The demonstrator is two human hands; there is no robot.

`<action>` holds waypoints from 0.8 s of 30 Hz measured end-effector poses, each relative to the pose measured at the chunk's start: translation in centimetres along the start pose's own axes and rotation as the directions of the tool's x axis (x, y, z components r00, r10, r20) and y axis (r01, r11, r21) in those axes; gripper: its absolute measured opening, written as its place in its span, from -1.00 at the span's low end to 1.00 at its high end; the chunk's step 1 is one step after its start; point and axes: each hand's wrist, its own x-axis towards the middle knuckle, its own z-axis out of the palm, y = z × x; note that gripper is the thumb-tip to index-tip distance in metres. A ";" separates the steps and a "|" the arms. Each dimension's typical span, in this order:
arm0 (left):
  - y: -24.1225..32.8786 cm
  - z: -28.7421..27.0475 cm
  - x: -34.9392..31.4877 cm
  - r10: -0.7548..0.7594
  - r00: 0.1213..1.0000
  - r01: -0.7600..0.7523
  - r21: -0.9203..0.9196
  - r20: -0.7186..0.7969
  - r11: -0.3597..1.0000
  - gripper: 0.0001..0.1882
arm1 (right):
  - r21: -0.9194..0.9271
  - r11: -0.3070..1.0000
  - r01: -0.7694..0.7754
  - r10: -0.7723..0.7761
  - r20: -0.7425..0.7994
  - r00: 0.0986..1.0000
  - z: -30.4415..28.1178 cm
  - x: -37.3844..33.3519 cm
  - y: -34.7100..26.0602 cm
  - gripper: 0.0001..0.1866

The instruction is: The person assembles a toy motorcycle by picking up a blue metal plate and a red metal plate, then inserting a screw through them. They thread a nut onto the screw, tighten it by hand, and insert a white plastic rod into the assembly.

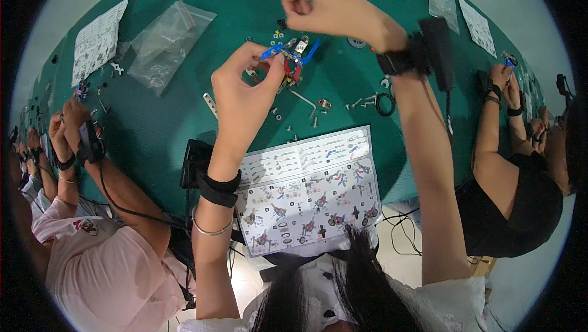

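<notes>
My left hand (242, 90) pinches a small model assembly (296, 57) between thumb and forefinger. The assembly has blue arms, red pieces and perforated metal strips, and hangs just over the green table. Up and to the right of it, my right hand (327, 8) is raised with its fingers curled together. Those fingertips are partly hidden and a little blurred, so what they hold, if anything, cannot be made out. Below the assembly lie an L-shaped hex key (304, 101) and a small metal bracket (324, 104). A few tiny black and yellow parts (278, 30) lie between my hands.
A printed instruction sheet (269, 200) lies at the table's near edge. Loose screws (362, 101), a black rubber ring (385, 105) and a metal strip (210, 105) are scattered about. A clear plastic bag (170, 47) is at the far left. Co-workers' hands (73, 124) work on either side.
</notes>
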 end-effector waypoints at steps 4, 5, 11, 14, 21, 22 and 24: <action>0.0 0.0 0.1 0.033 0.999 -0.033 -0.011 -0.033 0.999 -0.92 | -0.083 0.986 -0.148 0.151 0.031 0.988 -1.1 -5.8 -0.4 -0.85; 0.0 0.0 0.1 0.006 0.999 -0.007 -0.027 -0.049 1.000 -0.92 | -0.122 0.976 -0.181 0.187 0.043 0.981 -1.1 -7.2 -0.6 -0.85; -0.9 -0.8 0.0 0.006 0.998 -0.004 0.040 -0.055 0.999 -0.90 | -0.403 0.912 -0.079 0.132 0.105 0.986 1.1 -9.7 -2.0 -0.84; -0.1 0.0 0.4 -0.023 0.999 0.021 -0.029 -0.048 0.999 -0.90 | -0.449 0.892 -0.057 0.114 0.100 0.989 -0.6 -10.4 -2.8 -0.85; 0.6 -0.1 0.4 -0.021 0.998 0.021 -0.010 -0.051 1.000 -0.90 | -0.413 0.901 -0.133 0.214 0.157 0.964 -1.8 -10.8 -2.4 -0.89; 0.7 0.0 0.4 -0.032 0.998 0.032 -0.013 -0.052 0.999 -0.90 | -0.412 0.901 -0.132 0.213 0.157 0.964 -2.0 -10.7 -2.5 -0.89; 0.4 -0.3 0.2 -0.050 0.997 0.049 -0.009 -0.061 0.999 -0.90 | -0.422 0.906 -0.038 0.133 0.198 0.971 -1.6 -10.3 -2.5 -0.89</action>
